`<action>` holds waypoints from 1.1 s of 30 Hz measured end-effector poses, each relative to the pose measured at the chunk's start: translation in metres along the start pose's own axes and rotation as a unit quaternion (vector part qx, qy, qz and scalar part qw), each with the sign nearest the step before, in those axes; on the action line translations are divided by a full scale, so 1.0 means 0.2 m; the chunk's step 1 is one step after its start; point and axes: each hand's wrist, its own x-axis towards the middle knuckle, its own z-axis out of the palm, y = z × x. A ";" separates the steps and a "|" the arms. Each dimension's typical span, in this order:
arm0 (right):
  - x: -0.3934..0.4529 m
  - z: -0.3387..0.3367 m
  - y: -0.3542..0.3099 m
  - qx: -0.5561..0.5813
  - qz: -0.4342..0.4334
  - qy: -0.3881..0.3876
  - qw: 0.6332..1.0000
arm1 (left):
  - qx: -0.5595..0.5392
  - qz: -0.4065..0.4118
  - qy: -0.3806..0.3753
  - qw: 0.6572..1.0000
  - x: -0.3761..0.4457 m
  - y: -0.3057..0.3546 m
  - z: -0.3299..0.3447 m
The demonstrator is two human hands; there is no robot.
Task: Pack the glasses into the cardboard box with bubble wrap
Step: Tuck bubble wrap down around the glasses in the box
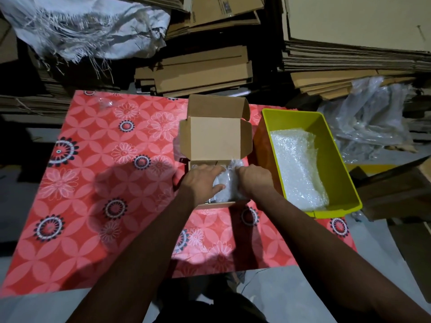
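A small cardboard box (215, 136) stands open on the red flowered table cover, its lid flaps raised at the far side. Inside its near half lies a bundle of bubble wrap (229, 183); any glasses in it are hidden. My left hand (200, 183) lies over the left of the bundle with fingers spread fairly straight, thumb at the bundle's near side. My right hand (254, 177) is at the bundle's right side, fingers curled down into the wrap between bundle and box wall.
A yellow plastic bin (335, 159) with bubble wrap sheets (298, 169) stands right of the box, touching it. Flattened cardboard stacks (205, 71) and a white woven sack (88, 29) lie beyond the table. Clear plastic bags (373, 122) sit at far right.
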 end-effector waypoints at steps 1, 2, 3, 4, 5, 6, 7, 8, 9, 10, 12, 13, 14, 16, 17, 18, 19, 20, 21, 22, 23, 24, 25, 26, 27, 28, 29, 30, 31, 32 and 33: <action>0.00 0.00 0.00 -0.015 0.002 0.015 1.000 | 0.002 0.004 0.000 1.000 0.00 0.00 0.00; -0.01 0.01 -0.01 -0.027 0.003 0.027 0.999 | 0.004 0.010 0.001 1.000 -0.01 0.00 0.01; -0.01 0.01 -0.01 -0.039 0.005 0.036 0.999 | 0.007 0.016 0.000 1.000 -0.01 0.00 0.00; -0.02 0.02 -0.02 -0.052 0.006 0.042 0.998 | 0.010 0.020 0.000 1.000 -0.01 0.00 0.00; -0.03 0.03 -0.03 -0.064 0.004 0.047 0.997 | 0.012 0.021 0.001 1.000 -0.01 0.00 0.00; -0.04 0.05 -0.04 -0.075 -0.002 0.052 0.996 | 0.014 0.024 0.003 1.000 -0.02 0.00 0.00; -0.05 0.07 -0.06 -0.085 -0.010 0.053 0.995 | 0.018 0.028 0.007 0.999 -0.02 0.00 0.00; -0.06 0.08 -0.07 -0.088 -0.015 0.053 0.995 | 0.020 0.031 0.011 0.999 -0.03 0.00 0.00; -0.06 0.08 -0.08 -0.082 -0.016 0.050 0.995 | 0.018 0.030 0.014 0.999 -0.03 -0.01 0.00; -0.06 0.08 -0.08 -0.069 -0.014 0.048 0.996 | 0.013 0.028 0.015 0.999 -0.03 -0.01 0.00; -0.07 0.06 -0.05 -0.030 -0.006 0.071 0.997 | 0.004 0.030 0.015 0.999 -0.03 -0.02 0.01; -0.08 0.05 -0.03 -0.006 -0.009 0.096 0.995 | 0.002 0.031 0.016 0.999 -0.02 -0.02 0.01; -0.08 0.06 -0.01 0.020 -0.020 0.122 0.992 | 0.002 0.033 0.017 0.999 -0.02 -0.02 0.01; -0.09 0.09 0.02 0.041 -0.046 0.156 0.986 | 0.001 0.037 0.021 0.999 -0.01 -0.03 0.01; -0.09 0.10 0.02 0.037 -0.055 0.148 0.987 | -0.001 0.036 0.023 0.999 -0.01 -0.03 0.01; -0.08 0.11 0.03 0.032 -0.057 0.134 0.989 | -0.003 0.035 0.024 0.999 -0.01 -0.03 0.02; -0.08 0.10 0.03 0.032 -0.046 0.114 0.992 | -0.005 0.033 0.026 0.999 -0.02 -0.02 0.02; -0.06 0.09 0.04 0.039 -0.029 0.088 0.995 | -0.006 0.032 0.029 0.999 -0.02 -0.02 0.01; -0.05 0.08 0.04 0.049 -0.009 0.066 0.997 | -0.008 0.030 0.033 0.999 -0.03 -0.02 0.01; -0.04 0.08 0.03 0.060 0.009 0.051 0.997 | -0.012 0.028 0.036 0.999 -0.03 -0.02 0.01; -0.03 0.08 0.03 0.067 0.022 0.039 0.997 | -0.017 0.025 0.039 0.999 -0.03 -0.02 0.01; -0.02 0.10 0.01 0.072 0.025 0.034 0.997 | -0.023 0.023 0.041 0.999 -0.03 -0.01 0.01; -0.02 0.13 0.00 0.069 0.022 0.036 0.997 | -0.030 0.022 0.044 0.998 -0.04 -0.01 0.01; -0.02 0.15 -0.02 0.067 0.016 0.040 0.997 | -0.040 0.022 0.049 0.998 -0.04 -0.02 0.01; -0.02 0.16 -0.04 0.063 0.012 0.037 0.997 | -0.050 0.021 0.054 0.997 -0.04 -0.02 0.02; -0.03 0.16 -0.05 0.063 0.009 0.040 0.997 | -0.057 0.022 0.059 0.996 -0.04 -0.03 0.02; -0.03 0.16 -0.05 0.063 0.009 0.046 0.997 | -0.063 0.024 0.062 0.996 -0.04 -0.03 0.02; -0.02 0.16 -0.05 0.069 0.006 0.052 0.996 | -0.066 0.027 0.064 0.995 -0.04 -0.03 0.02; -0.02 0.15 -0.04 0.074 0.003 0.057 0.996 | -0.067 0.028 0.064 0.995 -0.04 -0.03 0.02; -0.02 0.14 -0.03 0.075 0.000 0.065 0.995 | -0.066 0.027 0.063 0.995 -0.04 -0.03 0.02; -0.04 0.12 -0.01 0.073 -0.002 0.074 0.995 | -0.063 0.027 0.062 0.996 -0.04 -0.03 0.02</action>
